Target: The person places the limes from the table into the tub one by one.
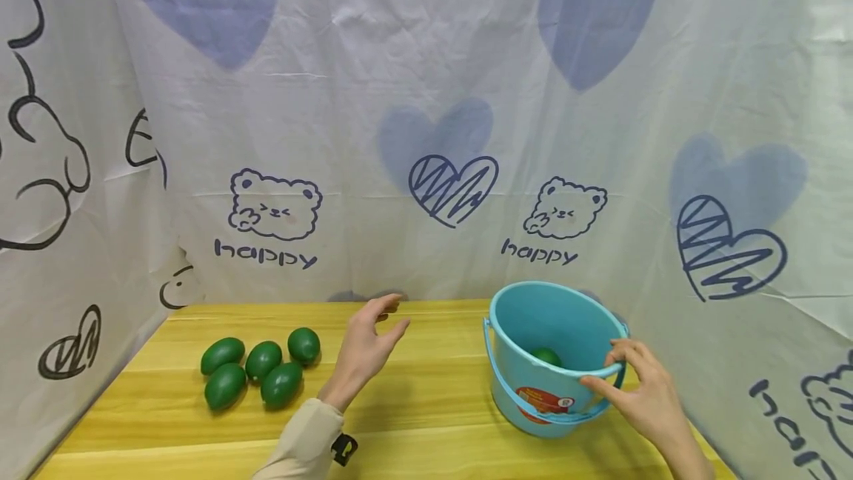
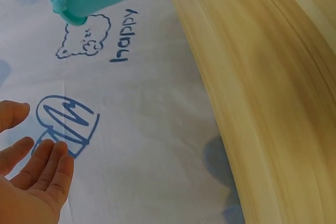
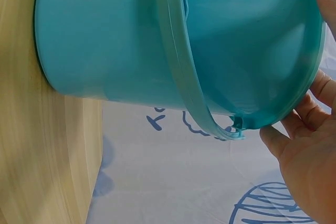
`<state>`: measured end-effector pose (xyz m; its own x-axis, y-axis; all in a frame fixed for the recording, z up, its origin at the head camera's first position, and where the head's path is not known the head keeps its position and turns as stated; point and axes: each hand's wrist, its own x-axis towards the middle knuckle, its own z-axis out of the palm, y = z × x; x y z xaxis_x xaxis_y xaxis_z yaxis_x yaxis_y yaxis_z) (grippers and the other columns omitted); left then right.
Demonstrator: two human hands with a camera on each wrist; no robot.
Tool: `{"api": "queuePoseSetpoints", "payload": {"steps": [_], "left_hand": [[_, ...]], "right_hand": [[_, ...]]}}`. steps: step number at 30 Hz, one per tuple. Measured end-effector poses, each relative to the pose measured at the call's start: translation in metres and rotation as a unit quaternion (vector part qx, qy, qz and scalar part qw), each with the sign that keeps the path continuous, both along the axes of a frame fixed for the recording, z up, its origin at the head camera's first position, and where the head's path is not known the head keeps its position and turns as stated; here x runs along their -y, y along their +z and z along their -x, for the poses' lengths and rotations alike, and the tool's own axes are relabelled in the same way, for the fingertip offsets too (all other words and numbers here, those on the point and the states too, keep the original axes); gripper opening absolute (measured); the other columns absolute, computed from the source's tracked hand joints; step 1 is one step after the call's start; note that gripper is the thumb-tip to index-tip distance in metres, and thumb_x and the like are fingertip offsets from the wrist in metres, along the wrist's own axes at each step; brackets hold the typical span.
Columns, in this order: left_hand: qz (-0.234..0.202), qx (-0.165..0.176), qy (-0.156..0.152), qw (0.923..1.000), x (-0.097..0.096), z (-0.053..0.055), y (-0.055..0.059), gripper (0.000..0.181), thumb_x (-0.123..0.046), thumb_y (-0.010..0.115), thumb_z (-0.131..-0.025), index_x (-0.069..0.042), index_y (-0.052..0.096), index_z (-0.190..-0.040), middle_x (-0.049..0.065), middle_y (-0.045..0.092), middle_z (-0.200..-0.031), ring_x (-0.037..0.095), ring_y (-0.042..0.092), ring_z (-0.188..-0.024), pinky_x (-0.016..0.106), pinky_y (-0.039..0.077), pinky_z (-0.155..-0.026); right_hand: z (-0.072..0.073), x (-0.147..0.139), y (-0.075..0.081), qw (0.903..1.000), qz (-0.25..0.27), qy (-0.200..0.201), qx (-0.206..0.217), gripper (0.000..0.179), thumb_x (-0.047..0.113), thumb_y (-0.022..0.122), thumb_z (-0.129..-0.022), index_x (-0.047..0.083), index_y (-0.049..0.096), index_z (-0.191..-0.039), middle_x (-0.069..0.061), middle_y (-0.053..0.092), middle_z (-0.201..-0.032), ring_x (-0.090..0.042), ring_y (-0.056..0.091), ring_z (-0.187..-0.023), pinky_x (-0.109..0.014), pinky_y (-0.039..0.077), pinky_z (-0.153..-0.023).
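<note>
A light-blue bucket (image 1: pixel 526 391) stands upright at the right of the table, its handle hanging down across the front. My right hand (image 1: pixel 649 395) grips its rim on the right side, thumb outside and fingertips over the edge; the right wrist view shows this hand (image 3: pixel 310 150) at the rim too. Inside the bucket lies a green, lime-like fruit (image 1: pixel 546 355), partly hidden by the near wall. Between the bucket and a group of dark green, oval, lime-like fruits (image 1: pixel 281 385), my left hand (image 1: pixel 365 343) is held over the table with fingers relaxed and nothing in them.
The table (image 1: pixel 426 435) has a yellow wood-grain top. A white cloth (image 1: pixel 373 243) with blue hearts and bear drawings hangs behind it and along both sides. Something black (image 1: pixel 343 449) is strapped at my left wrist, by the sleeve (image 1: pixel 306 435).
</note>
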<state>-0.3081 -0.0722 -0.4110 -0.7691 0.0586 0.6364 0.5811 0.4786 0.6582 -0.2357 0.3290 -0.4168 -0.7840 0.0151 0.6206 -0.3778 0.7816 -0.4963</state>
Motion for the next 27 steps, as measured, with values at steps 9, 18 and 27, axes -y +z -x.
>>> {"api": "queuePoseSetpoints", "payload": {"steps": [9, 18, 27], "left_hand": [[0.031, 0.019, 0.019, 0.9992, 0.029, -0.005, -0.011, 0.040, -0.022, 0.074, -0.088, -0.007, 0.066, -0.124, 0.012, 0.068, -0.117, 0.030, 0.064, -0.107, 0.047, 0.054, -0.091], [0.054, 0.039, 0.059, 0.9961, 0.059, -0.011, -0.020, 0.039, -0.023, 0.073, -0.089, -0.009, 0.066, -0.124, 0.012, 0.068, -0.120, 0.031, 0.064, -0.109, 0.047, 0.054, -0.091], [0.075, 0.082, 0.088, 0.9899, 0.083, -0.018, -0.028, 0.042, -0.024, 0.070, -0.092, -0.006, 0.063, -0.129, 0.017, 0.065, -0.124, 0.035, 0.061, -0.110, 0.051, 0.053, -0.089]], "right_hand": [[-0.001, 0.000, -0.001, 0.9999, 0.000, 0.004, -0.016, 0.039, 0.018, 0.091, -0.066, 0.014, 0.057, -0.085, -0.016, 0.060, -0.117, -0.044, 0.052, -0.114, -0.064, 0.041, -0.089], [0.000, 0.001, -0.001, 0.9997, -0.002, 0.003, -0.025, 0.040, 0.019, 0.091, -0.064, 0.014, 0.057, -0.084, -0.014, 0.060, -0.115, -0.040, 0.053, -0.112, -0.062, 0.042, -0.091], [-0.001, 0.001, -0.001, 0.9998, 0.000, 0.006, -0.020, 0.039, 0.019, 0.091, -0.066, 0.014, 0.056, -0.084, -0.015, 0.060, -0.114, -0.042, 0.053, -0.113, -0.063, 0.042, -0.090]]}}
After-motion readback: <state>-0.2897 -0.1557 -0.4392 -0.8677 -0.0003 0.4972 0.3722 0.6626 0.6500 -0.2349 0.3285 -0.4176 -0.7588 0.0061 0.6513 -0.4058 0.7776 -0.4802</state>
